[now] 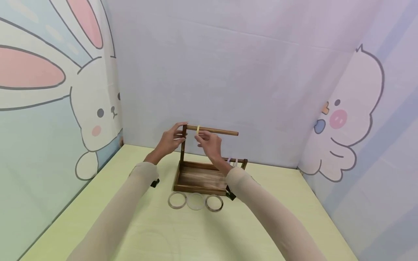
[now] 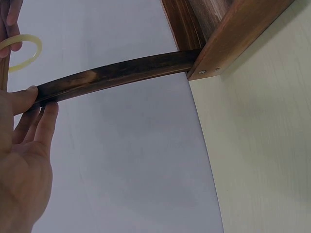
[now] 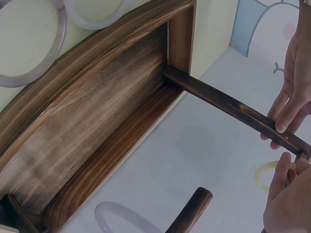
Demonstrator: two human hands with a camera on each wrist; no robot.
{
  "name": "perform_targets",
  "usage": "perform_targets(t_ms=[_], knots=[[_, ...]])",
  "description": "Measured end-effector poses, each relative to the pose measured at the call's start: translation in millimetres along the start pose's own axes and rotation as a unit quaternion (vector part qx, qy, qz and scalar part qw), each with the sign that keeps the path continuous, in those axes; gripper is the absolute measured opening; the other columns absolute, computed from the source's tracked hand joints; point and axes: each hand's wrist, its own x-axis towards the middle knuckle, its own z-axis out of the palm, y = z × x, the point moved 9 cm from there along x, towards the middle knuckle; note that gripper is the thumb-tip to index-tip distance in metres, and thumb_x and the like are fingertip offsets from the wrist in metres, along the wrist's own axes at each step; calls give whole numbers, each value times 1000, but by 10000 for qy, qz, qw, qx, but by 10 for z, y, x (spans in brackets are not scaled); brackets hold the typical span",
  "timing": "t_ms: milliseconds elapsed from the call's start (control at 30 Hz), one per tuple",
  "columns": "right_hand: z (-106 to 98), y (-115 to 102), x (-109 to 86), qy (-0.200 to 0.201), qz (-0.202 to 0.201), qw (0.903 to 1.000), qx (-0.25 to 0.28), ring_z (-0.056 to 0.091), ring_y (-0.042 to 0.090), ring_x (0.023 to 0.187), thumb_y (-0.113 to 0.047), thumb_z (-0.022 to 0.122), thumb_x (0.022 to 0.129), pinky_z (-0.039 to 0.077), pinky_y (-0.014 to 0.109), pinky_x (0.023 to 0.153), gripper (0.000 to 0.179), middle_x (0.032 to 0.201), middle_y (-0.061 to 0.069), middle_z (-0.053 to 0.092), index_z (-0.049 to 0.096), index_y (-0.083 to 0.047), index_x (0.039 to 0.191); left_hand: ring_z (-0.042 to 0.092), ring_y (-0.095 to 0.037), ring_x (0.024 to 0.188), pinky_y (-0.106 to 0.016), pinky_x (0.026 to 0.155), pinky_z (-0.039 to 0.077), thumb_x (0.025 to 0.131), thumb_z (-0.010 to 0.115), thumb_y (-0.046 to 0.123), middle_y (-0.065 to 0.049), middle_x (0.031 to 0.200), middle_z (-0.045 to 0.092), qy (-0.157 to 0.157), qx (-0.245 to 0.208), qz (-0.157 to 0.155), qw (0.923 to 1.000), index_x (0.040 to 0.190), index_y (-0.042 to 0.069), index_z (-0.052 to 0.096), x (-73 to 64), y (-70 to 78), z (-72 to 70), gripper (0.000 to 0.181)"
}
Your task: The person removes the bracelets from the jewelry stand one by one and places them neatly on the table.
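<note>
A dark wooden rack holds a tray (image 1: pixel 199 189) at its base, with a tall post (image 2: pixel 121 70) at the left and a round rod (image 1: pixel 218 131) reaching right from the post's top. My left hand (image 1: pixel 169 140) grips the post near its upper end, thumb on one side and fingers on the other. Around the rod, near the post, hangs a pale yellow bangle (image 1: pixel 197 129). The thumb and fingers of my right hand (image 1: pixel 211 145) pinch that bangle's lower part. In the right wrist view the yellow bangle (image 3: pixel 258 175) is partly hidden behind the fingers.
In front of the tray three bangles lie side by side on the table: a left one (image 1: pixel 177 208), a whitish middle one (image 1: pixel 196 209) and a darker right one (image 1: pixel 214 210). A lower bar (image 1: pixel 241 160) at the right carries light bangles (image 1: pixel 236 162). Printed cloth walls surround the table.
</note>
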Motion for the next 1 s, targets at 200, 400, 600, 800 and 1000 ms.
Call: perform_targets(t_ms=[200, 400, 600, 800, 1000], knots=[[-155, 53, 3, 149, 89, 9998, 38, 76, 39, 97, -7, 75, 97, 65, 26, 66, 27, 107, 22, 76, 74, 4, 121, 67, -39, 121, -48, 94, 61, 97, 67, -9, -24, 128, 68, 4, -1, -12, 10000, 156, 19, 44, 4, -1, -20, 69], [-307, 49, -24, 251, 17, 9996, -117, 76, 39, 92, -6, 73, 98, 66, 31, 67, 25, 105, 22, 77, 74, 5, 121, 66, -39, 122, -47, 95, 60, 97, 67, -8, -24, 130, 68, 26, -26, -61, 10000, 156, 22, 44, 11, -22, -47, 70], [-441, 93, -57, 368, -51, 9987, -345, 78, 33, 88, -10, 72, 99, 65, 30, 68, 24, 102, 20, 78, 75, 2, 120, 66, -39, 122, -46, 96, 60, 96, 67, -9, -25, 128, 68, 21, -146, -116, 9998, 155, 21, 45, -4, -20, -48, 70], [-565, 138, -90, 433, -10, 9985, -327, 76, 38, 94, -9, 72, 100, 65, 27, 68, 24, 102, 21, 77, 75, 2, 121, 66, -39, 122, -47, 96, 60, 97, 67, -9, -25, 129, 68, 15, -169, -105, 9998, 155, 22, 46, -20, -9, -40, 70], [-684, 159, -122, 475, 11, 9980, -408, 76, 38, 93, -9, 72, 99, 65, 28, 68, 25, 101, 21, 77, 75, 2, 122, 66, -40, 123, -48, 96, 60, 97, 67, -9, -25, 129, 68, -7, -160, -65, 9999, 155, 24, 45, -24, -8, -25, 70]])
